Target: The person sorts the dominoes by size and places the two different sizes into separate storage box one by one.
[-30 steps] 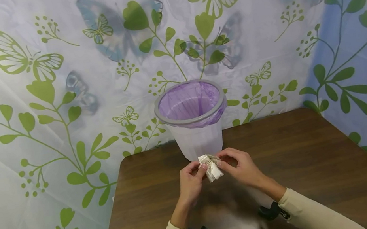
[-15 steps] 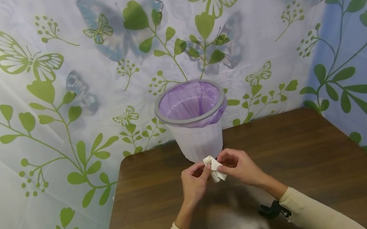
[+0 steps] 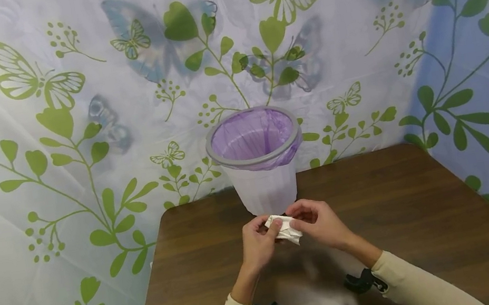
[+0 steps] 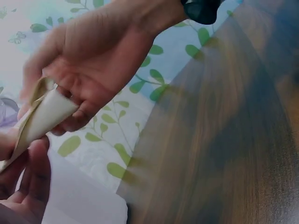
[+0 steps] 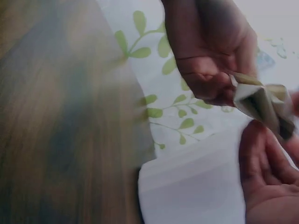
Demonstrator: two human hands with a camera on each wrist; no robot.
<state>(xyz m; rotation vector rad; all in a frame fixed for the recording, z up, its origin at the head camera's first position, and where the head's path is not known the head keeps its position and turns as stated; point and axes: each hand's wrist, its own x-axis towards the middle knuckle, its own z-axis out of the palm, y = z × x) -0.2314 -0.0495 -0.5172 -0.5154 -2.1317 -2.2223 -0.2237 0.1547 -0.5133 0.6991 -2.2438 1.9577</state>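
Note:
A small crumpled, folded piece of off-white paper [image 3: 283, 228] is held up between both hands, just in front of the bin. My left hand [image 3: 258, 241] pinches its left side, the thumb lying across the face of it. At its right side, the thumb and fingers of my right hand [image 3: 323, 224] grip the other edge. Creases and overlapping layers show in the paper [image 4: 49, 116] in the left wrist view. From the right wrist, the paper [image 5: 261, 100] looks like a bent, hollow fold with darker, tan-tinted parts.
A white bin [image 3: 264, 186] with a grey rim and purple liner [image 3: 249, 138] stands at the table's back edge, right behind the hands. The brown wooden table [image 3: 393, 214] extends to both sides. A curtain [image 3: 142, 110] printed with leaves and butterflies hangs behind.
The paper has been turned and refolded between the fingers, from a more upright piece to a flatter one lying crosswise. Both hands stay at nearly the same place; the bin has not moved.

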